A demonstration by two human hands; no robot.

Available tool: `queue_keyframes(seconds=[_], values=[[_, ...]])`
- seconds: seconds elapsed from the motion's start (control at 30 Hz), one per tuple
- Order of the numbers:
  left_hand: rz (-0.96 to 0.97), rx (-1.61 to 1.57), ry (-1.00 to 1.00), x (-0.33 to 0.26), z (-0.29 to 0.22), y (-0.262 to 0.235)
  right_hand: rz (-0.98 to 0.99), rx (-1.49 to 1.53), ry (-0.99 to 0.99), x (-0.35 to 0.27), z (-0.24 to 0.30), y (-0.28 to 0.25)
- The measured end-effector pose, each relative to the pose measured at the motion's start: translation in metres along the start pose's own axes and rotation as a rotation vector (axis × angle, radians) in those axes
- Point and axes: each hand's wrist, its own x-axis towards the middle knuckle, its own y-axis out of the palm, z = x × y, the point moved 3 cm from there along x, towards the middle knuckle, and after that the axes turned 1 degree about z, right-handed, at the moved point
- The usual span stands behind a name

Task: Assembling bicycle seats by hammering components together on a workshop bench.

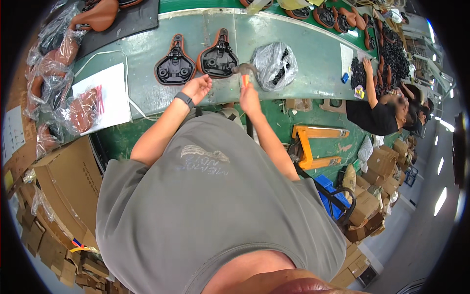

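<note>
Head view: R hand (248, 98) grips hammer (245, 74) beside upturned bike saddle (219, 61) on bench (318, 54); L hand (197, 89) half-curled near saddle's edge, can't tell if holding. Prob. hammering step; next tap'd need saddle steadied.

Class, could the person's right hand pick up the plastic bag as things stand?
Probably not straight away: the right hand is wrapped around a hammer, though the plastic bag lies close by on the table.
</note>
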Motion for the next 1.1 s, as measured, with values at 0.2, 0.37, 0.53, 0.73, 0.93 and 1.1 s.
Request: queue_keyframes(seconds=[0.2,0.37,0.53,0.73,0.93,1.1], values=[[-0.076,0.371,0.337,-0.022,-0.023,0.017,-0.027,0.128,-0.094,-0.007,-0.018,-0.013],[-0.155,0.995,0.534,-0.002,-0.064,0.032,0.045,0.239,0.046,-0.037,-0.022,-0.007],[-0.307,1.633,0.896,0.040,-0.088,0.045,0.119,0.325,0.090,-0.044,-0.013,-0.007],[-0.357,1.677,0.953,0.077,-0.080,0.031,0.082,0.291,0.084,-0.044,0.024,-0.023],[-0.253,1.484,0.747,0.113,-0.103,0.013,0.081,0.265,0.023,-0.028,0.034,-0.021],[-0.255,1.429,0.633,0.139,-0.117,-0.004,0.111,0.270,-0.060,-0.006,0.098,-0.044]])
